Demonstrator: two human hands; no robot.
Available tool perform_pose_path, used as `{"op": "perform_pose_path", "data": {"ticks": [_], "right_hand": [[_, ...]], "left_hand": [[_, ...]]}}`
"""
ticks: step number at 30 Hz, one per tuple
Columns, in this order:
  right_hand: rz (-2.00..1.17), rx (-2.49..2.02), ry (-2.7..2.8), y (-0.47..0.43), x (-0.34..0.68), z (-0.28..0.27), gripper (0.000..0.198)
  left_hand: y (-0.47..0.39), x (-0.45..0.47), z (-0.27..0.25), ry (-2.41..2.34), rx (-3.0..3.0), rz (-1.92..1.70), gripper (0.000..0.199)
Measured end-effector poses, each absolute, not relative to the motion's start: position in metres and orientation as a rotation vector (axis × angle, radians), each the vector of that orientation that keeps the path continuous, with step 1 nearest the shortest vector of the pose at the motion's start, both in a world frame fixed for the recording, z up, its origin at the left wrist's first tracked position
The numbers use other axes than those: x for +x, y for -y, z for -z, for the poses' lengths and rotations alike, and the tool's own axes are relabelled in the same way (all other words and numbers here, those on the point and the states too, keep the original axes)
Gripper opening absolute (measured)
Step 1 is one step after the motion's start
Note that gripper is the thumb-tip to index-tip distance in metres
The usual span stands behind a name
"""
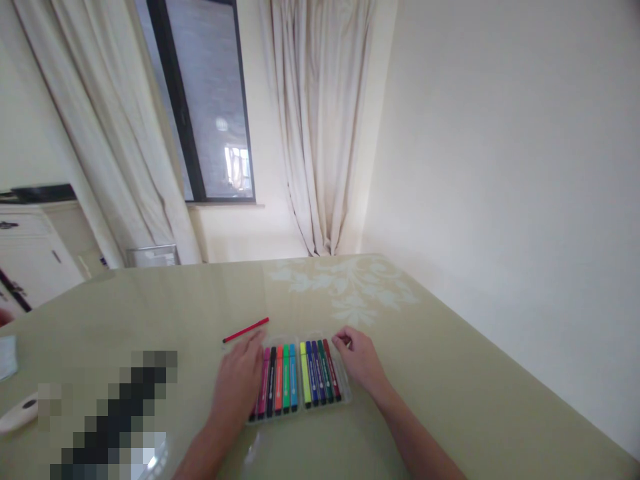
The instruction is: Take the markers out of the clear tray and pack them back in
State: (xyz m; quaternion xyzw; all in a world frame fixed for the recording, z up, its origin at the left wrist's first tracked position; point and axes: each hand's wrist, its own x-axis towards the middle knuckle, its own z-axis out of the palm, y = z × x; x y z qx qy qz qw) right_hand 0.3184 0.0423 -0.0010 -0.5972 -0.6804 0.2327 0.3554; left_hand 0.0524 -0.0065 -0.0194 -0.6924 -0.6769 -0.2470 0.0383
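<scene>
A clear plastic marker case (299, 415) lies open on the table, with felt-tip markers of several colours in its two halves. The left half holds pink, black, orange, green and blue markers (279, 380); in the right half are yellow, blue, green and dark red ones (320, 372). My left hand (240, 373) rests along the case's left edge, fingers stretched forward and covering part of that side. Curled at the case's upper right corner is my right hand (361, 357), thumb and forefinger closed at the rim. A red marker (246, 330) lies loose beyond my left fingertips.
The pale green table (450, 400) meets a white wall on the right. A blurred-out dark patch (115, 413) and a white object with a dark oval (20, 413) lie at left. Part of another person's hand (5, 317) shows at the left edge. Curtains and a window stand behind.
</scene>
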Motion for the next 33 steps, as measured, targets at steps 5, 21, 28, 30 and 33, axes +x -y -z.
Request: {"op": "perform_pose_path", "data": {"ticks": [5,21,28,30,33], "right_hand": [[-0.670,-1.420,1.675,-0.043,0.314,0.000,0.019],[-0.914,-1.203,1.744,-0.024,0.294,-0.005,0.023],[-1.264,-1.063,1.582,-0.024,0.293,-0.005,0.041],[-1.376,-1.000,1.460,-0.025,0.294,-0.005,0.042],[-1.489,-0.913,1.310,-0.025,0.296,-0.007,0.039]], "left_hand": [[-0.004,0.004,0.024,2.374,-1.742,0.430,0.039],[0.000,0.018,-0.002,1.992,-1.832,1.427,0.036],[0.029,0.089,-0.004,1.449,-2.248,1.542,0.023],[0.034,0.102,0.005,1.356,-2.352,1.529,0.022],[0.040,0.111,0.014,1.339,-2.444,1.504,0.022]]}}
